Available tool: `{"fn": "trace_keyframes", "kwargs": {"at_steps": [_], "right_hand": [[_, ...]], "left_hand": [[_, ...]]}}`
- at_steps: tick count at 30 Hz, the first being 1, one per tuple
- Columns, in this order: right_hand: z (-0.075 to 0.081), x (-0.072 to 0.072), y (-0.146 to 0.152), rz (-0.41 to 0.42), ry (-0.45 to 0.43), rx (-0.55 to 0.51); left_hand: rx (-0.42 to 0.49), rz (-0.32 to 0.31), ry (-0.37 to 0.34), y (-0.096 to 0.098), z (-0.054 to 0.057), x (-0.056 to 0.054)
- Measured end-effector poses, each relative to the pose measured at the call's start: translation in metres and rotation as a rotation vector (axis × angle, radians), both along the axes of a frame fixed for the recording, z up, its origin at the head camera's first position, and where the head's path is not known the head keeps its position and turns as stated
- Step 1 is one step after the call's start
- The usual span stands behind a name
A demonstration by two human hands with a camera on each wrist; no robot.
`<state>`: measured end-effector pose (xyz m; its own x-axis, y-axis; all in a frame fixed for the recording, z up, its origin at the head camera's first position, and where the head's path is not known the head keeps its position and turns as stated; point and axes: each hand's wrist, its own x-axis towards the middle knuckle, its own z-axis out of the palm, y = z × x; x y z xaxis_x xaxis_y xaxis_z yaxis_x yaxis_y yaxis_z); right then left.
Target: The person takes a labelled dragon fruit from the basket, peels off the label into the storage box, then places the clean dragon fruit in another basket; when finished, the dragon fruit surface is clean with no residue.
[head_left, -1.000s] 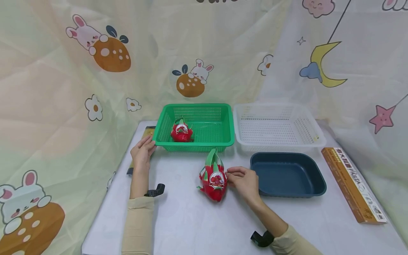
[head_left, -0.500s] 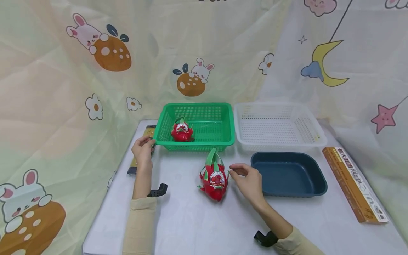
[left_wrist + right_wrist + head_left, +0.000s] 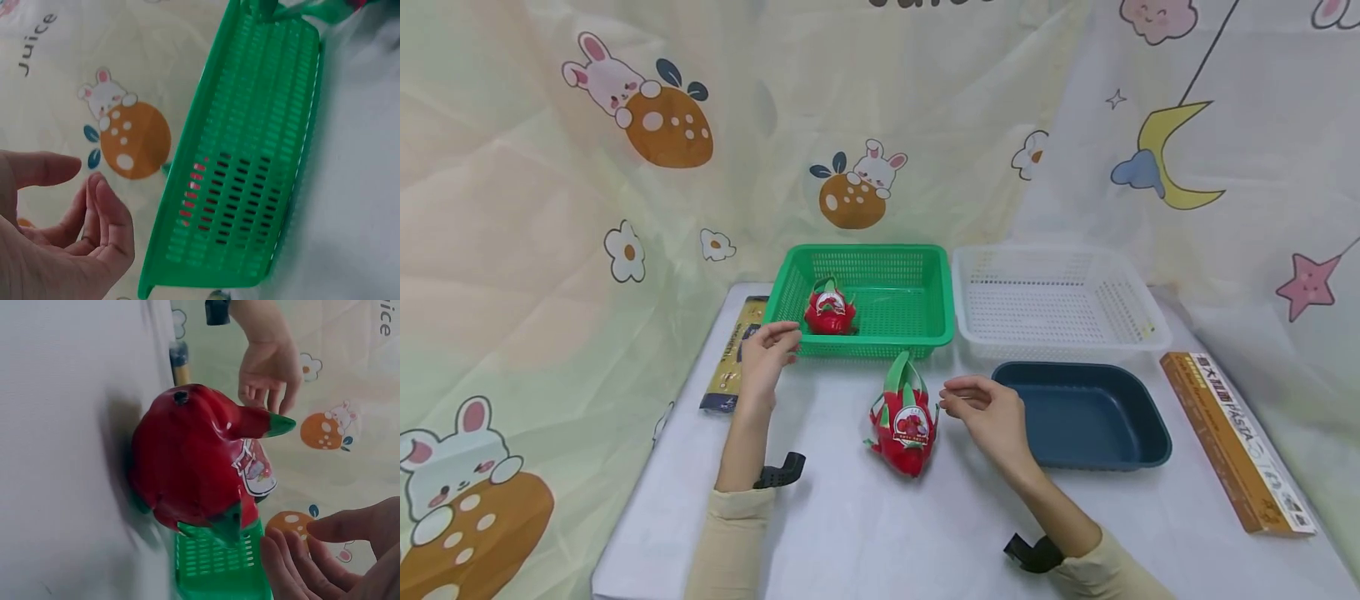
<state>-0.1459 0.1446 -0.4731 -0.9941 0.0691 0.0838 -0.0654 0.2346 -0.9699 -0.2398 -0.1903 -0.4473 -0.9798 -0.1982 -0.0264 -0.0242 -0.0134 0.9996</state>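
Observation:
A red dragon fruit (image 3: pixel 904 429) with green leaf tips and a round label lies on the white table in front of the green basket (image 3: pixel 880 341). My right hand (image 3: pixel 991 417) hovers just to its right, fingers loosely bent, with a gap between fingertips and fruit. In the right wrist view the dragon fruit (image 3: pixel 187 459) fills the middle, and nothing sits between the fingers. My left hand (image 3: pixel 765 360) is at the basket's front left corner, holding nothing. Thumb and fingers of that left hand (image 3: pixel 81 231) stand slightly apart beside the basket wall (image 3: pixel 250 112). Another dragon fruit (image 3: pixel 830 312) sits inside the basket.
A white basket (image 3: pixel 1060 343) stands right of the green one. In front of it is a dark blue tray (image 3: pixel 1090 460). An orange and white pasta box (image 3: pixel 1236 442) lies at the right edge, and a gold packet (image 3: pixel 730 367) lies at the left.
My left hand has moved from beside the green basket's left edge to the right, overlapping its front corner. My right hand has drawn slightly away from the dragon fruit, which stays in place.

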Motion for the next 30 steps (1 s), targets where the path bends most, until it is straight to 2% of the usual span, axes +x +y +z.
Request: {"fn": "trace_keyframes", "kwargs": {"at_steps": [5,8,12,18,21,30], "right_hand": [[0.003,-0.002,0.000,0.075,-0.041,-0.047],[0.005,-0.004,-0.001,0.103,-0.065,-0.093],[0.006,-0.005,-0.002,0.128,-0.112,-0.140],[0.007,-0.008,-0.003,0.151,-0.152,-0.107],[0.006,-0.010,-0.003,0.173,-0.167,-0.092],[0.002,-0.011,-0.003,0.240,-0.187,-0.104]], "left_hand": [[-0.057,-0.120,0.016,0.017,-0.001,0.012],[-0.054,-0.185,0.034,0.027,-0.004,0.018],[-0.037,-0.271,0.016,0.042,-0.011,0.024],[0.010,-0.366,-0.030,0.060,-0.028,0.020],[0.034,-0.389,-0.050,0.066,-0.035,0.017],[0.092,-0.455,-0.103,0.077,-0.047,0.015]]}}
